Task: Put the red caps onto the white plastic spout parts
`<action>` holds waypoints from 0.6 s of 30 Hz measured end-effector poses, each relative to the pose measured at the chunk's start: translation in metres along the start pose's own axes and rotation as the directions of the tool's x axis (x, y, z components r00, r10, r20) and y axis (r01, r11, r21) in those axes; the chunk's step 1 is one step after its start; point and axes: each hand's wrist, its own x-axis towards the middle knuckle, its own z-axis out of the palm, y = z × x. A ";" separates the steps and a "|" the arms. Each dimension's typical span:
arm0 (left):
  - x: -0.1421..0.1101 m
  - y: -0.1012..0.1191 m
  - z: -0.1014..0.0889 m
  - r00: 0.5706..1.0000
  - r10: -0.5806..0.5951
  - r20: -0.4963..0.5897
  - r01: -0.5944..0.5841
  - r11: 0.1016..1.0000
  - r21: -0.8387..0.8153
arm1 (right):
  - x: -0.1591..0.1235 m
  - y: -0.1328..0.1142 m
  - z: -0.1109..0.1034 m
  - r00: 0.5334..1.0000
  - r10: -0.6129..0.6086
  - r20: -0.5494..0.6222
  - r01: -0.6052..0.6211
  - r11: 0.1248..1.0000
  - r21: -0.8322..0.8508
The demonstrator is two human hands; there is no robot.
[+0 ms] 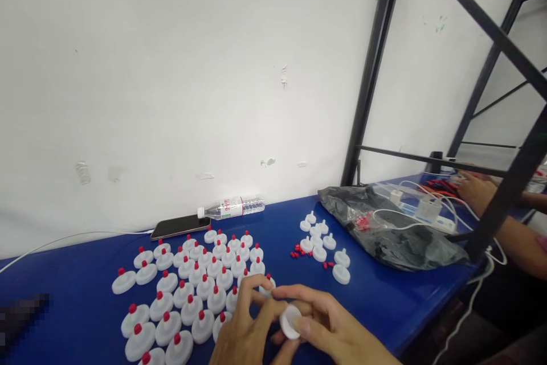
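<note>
A white round nozzle cap point(290, 322), its flat side facing me, is held between my two hands near the bottom of the view. My right hand point(335, 328) grips it with the thumb on its face and the fingers behind. My left hand point(245, 328) is curled at the cap's left side, its thumb against the edge; the tip side of the cap is hidden. Left of and beyond my hands stand many similar caps point(205, 286) with red tips. To the right lie several white caps point(318, 253) without red tips, beside small loose red tips point(298, 249).
A phone point(181, 226) on a cable and a lying water bottle point(233, 207) are by the wall. A black plastic bag point(384, 240), a power strip point(440, 221) and cables lie right, by a black metal frame point(371, 69). Another person's arm point(508, 234) is beyond it.
</note>
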 end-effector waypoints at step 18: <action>0.003 -0.007 0.012 0.848 -0.240 0.473 0.480 0.727 -0.491 | 0.003 0.016 0.003 0.995 -0.100 0.027 0.101 0.995 -0.027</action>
